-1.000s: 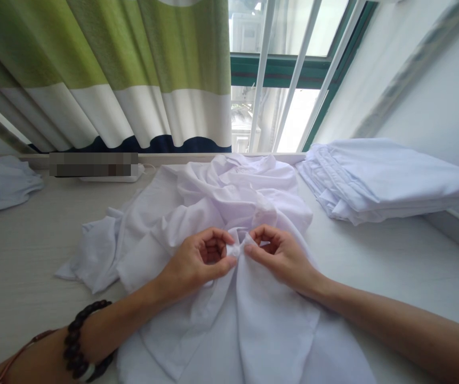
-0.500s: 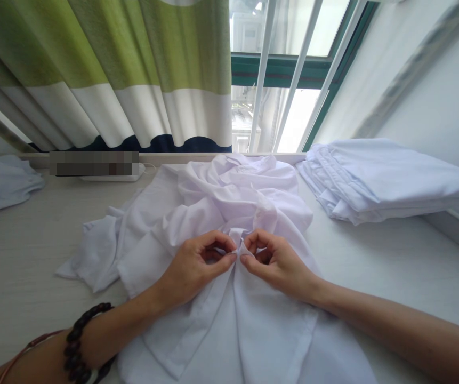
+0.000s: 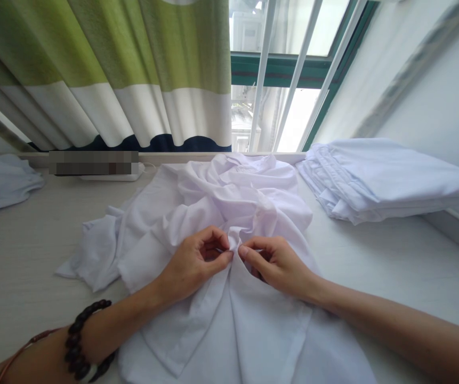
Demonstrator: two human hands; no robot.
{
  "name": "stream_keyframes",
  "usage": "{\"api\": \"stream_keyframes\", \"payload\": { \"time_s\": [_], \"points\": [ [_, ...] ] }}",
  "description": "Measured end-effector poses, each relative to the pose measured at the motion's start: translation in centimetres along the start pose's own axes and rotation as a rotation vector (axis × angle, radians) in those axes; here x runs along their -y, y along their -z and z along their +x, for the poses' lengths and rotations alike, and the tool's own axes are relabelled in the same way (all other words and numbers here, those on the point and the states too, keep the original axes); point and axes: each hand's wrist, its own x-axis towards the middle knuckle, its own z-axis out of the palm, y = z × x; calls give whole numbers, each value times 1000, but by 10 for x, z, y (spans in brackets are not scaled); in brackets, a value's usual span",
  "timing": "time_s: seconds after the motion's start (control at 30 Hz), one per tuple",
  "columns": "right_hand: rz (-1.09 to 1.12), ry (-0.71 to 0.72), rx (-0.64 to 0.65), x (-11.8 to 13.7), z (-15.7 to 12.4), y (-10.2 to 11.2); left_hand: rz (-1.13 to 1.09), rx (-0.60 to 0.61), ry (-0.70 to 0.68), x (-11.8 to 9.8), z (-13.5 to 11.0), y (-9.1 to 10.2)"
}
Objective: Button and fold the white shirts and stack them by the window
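A white shirt (image 3: 269, 320) lies rumpled across the middle of the table, its collar end toward the window and its front edges running toward me. My left hand (image 3: 199, 261) pinches the left front edge between thumb and fingers. Just beside it, my right hand (image 3: 275, 264) is closed on the right front edge, thumb against forefinger. The fingertips of both hands are a small gap apart. Whether a button sits between them cannot be made out. A dark bead bracelet (image 3: 76, 341) circles my left wrist.
Folded white garments (image 3: 393, 178) are stacked at the right by the wall. More white cloth (image 3: 3, 181) lies at the far left. A partly blurred white device (image 3: 111, 177) stands at the table's back edge, below a green and white curtain (image 3: 133, 64) and a barred window.
My left hand has shifted slightly left. My right fingers have changed their grip on the right front edge, and the raised corner of cloth between the hands now lies flatter.
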Motion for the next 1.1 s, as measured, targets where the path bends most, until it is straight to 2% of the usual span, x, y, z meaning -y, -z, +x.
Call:
{"api": "stream_keyframes", "payload": {
  "time_s": [0.13, 0.37, 0.6, 0.7, 0.87, 1.1],
  "points": [
    [63, -58, 46, -3, 2, 1, 14, 25, -13, 1, 1, 0],
    [-67, 5, -5, -5, 2, 1, -21, 104, 35, -3, 2, 4],
    [-180, 73, -35, -3, 3, -2, 10, 101, 57, 0, 4, 3],
    [-164, 31, -44, 0, 4, -2, -49, 70, 40, 3, 4, 4],
    [-109, -51, 12, 2, 5, 0, -119, 83, 26, 4, 2, 4],
    [-112, -15, 20, -7, 1, -3, 13, 87, 32, 0, 2, 4]
  ]
}}
